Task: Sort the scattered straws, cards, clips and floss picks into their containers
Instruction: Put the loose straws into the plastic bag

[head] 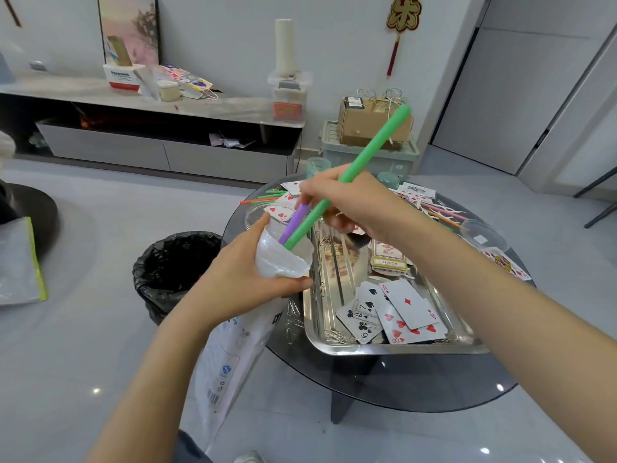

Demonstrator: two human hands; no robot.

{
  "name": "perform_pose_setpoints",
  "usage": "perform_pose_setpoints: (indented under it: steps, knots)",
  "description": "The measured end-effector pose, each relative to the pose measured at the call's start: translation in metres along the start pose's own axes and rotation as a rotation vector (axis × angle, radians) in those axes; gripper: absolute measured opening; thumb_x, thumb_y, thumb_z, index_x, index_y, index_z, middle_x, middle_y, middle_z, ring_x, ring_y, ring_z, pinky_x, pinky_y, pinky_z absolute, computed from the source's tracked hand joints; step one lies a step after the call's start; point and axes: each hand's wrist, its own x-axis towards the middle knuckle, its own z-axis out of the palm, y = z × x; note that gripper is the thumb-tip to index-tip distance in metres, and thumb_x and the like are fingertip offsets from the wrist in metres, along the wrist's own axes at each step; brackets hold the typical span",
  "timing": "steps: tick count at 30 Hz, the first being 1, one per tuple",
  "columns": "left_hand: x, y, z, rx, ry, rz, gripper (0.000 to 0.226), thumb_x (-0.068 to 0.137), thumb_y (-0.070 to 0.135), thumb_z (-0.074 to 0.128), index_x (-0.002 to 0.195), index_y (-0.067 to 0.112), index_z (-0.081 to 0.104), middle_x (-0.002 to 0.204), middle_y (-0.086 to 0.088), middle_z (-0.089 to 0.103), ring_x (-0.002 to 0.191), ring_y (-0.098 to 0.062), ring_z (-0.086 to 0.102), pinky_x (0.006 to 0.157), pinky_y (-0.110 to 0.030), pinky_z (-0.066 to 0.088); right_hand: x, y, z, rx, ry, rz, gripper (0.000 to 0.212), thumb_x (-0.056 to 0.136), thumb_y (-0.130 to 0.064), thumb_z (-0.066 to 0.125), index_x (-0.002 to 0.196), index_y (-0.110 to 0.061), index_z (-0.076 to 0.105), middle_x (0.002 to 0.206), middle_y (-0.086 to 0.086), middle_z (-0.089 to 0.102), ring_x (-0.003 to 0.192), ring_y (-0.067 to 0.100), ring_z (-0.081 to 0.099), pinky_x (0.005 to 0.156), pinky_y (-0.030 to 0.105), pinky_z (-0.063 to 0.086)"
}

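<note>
Right hand clamping green straw, long axis slanting from upper right, lower tip entering plastic bag; left hand pinching bag mouth open.

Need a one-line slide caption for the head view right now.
Right hand feeds a green straw and a purple straw into the plastic bag held open by the left hand.

Tray on table, cards inside, bin to its left.
</note>
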Motion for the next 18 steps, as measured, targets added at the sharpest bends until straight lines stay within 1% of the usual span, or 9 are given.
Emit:
perform_pose_setpoints:
  steps: [2,6,7,9,10,11,13,15,18]
  knots:
    - [-0.001,0.001,0.001,0.011,-0.009,0.006,0.121,0.051,0.063,0.079,0.151,0.032,0.017,0.142,0.009,0.043,0.125,-0.010,0.044,0.098,-0.025,0.036,-0.002,0.002,0.000,-0.043,-0.061,-0.012,0.025,0.091,-0.016,0.058,0.069,-0.007,0.065,0.066,0.016,0.062,0.038,0.012,0.051,0.036,0.017,0.036]
    - [-0.003,0.006,0.000,-0.012,-0.047,0.032,0.118,0.051,0.064,0.079,0.149,0.035,0.021,0.136,0.011,0.049,0.121,-0.008,0.049,0.104,-0.032,0.042,-0.003,0.004,0.000,0.110,-0.119,-0.001,0.019,0.087,-0.017,0.067,0.074,-0.006,0.058,0.062,0.011,0.069,0.046,0.016,0.062,0.040,0.019,0.045]
    - [-0.003,0.006,-0.001,-0.031,-0.050,0.047,0.111,0.052,0.062,0.080,0.146,0.042,0.025,0.129,0.017,0.053,0.116,-0.004,0.052,0.100,-0.027,0.045,-0.004,0.004,0.002,0.122,-0.127,-0.004,0.020,0.085,-0.018,0.069,0.077,-0.006,0.055,0.062,0.010,0.069,0.047,0.017,0.064,0.041,0.019,0.047]
    - [-0.004,0.007,-0.001,-0.048,-0.031,0.086,0.084,0.054,0.057,0.081,0.123,0.064,0.035,0.106,0.029,0.059,0.099,0.008,0.055,0.079,-0.008,0.045,-0.007,0.006,0.010,0.098,-0.172,-0.011,0.025,0.081,-0.019,0.074,0.082,-0.005,0.053,0.065,0.011,0.071,0.050,0.019,0.066,0.044,0.021,0.049]
    - [-0.004,0.009,-0.001,-0.050,-0.023,0.089,0.073,0.054,0.056,0.082,0.112,0.067,0.038,0.099,0.030,0.059,0.094,0.010,0.055,0.071,-0.006,0.043,-0.008,0.007,0.014,0.076,-0.203,-0.012,0.028,0.078,-0.022,0.077,0.082,-0.006,0.054,0.065,0.009,0.071,0.051,0.019,0.066,0.045,0.022,0.049]
    - [-0.005,0.010,-0.001,-0.056,-0.024,0.086,0.071,0.053,0.057,0.082,0.109,0.065,0.040,0.097,0.028,0.060,0.094,0.009,0.056,0.069,-0.006,0.042,-0.010,0.006,0.016,0.047,-0.223,-0.008,0.031,0.075,-0.027,0.078,0.081,-0.008,0.055,0.065,0.007,0.070,0.052,0.018,0.065,0.045,0.022,0.049]
    - [-0.005,0.009,-0.001,-0.074,-0.042,0.084,0.089,0.049,0.063,0.080,0.126,0.059,0.037,0.109,0.023,0.060,0.104,0.003,0.055,0.080,-0.009,0.043,-0.010,0.000,0.013,-0.025,-0.174,-0.004,0.038,0.074,-0.043,0.075,0.082,-0.010,0.059,0.071,0.004,0.071,0.053,0.012,0.061,0.044,0.020,0.045]
    - [-0.005,0.006,-0.002,-0.070,-0.025,0.049,0.119,0.041,0.072,0.077,0.145,0.044,0.026,0.126,0.018,0.053,0.113,-0.002,0.051,0.090,-0.014,0.041,-0.008,-0.006,0.004,0.010,-0.017,-0.017,0.042,0.080,-0.050,0.068,0.083,-0.008,0.062,0.072,0.006,0.067,0.051,0.011,0.058,0.041,0.020,0.041]
    - [-0.005,0.005,-0.004,-0.074,0.001,0.039,0.129,0.035,0.076,0.071,0.149,0.036,0.023,0.130,0.015,0.051,0.113,-0.003,0.051,0.089,-0.014,0.039,-0.010,-0.008,-0.002,0.199,0.151,-0.130,0.036,0.095,-0.036,0.054,0.075,-0.006,0.059,0.065,0.007,0.061,0.046,0.016,0.055,0.038,0.022,0.042]
